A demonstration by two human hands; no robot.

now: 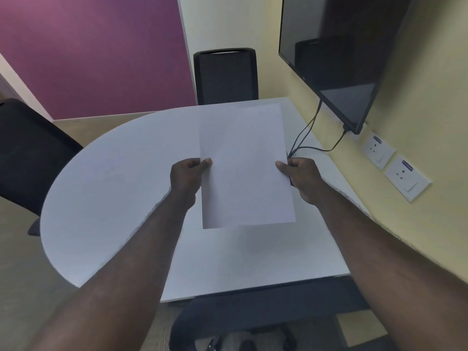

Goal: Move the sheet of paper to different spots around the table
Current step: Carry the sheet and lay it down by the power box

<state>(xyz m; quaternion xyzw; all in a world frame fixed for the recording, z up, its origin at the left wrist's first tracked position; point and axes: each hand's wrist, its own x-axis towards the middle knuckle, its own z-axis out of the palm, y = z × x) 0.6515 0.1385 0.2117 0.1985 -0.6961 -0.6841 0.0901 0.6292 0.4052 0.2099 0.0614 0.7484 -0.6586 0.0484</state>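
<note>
A blank white sheet of paper (245, 168) hangs in the air above the white table (114, 193), over its middle and right half. A soft shadow lies on the tabletop below the sheet's near edge. My left hand (188, 177) pinches the sheet's left edge, thumb on top. My right hand (301, 177) pinches the right edge the same way. Both arms reach forward over the table's near edge.
The table is rounded on the left and butts against the yellow wall on the right. Black cables (304, 140) run from a wall-mounted screen (336, 54) down to the table's right side. Black chairs stand at the far side (226, 74), the left (27, 153) and beneath me (253, 315). Wall sockets (395, 165) sit to the right.
</note>
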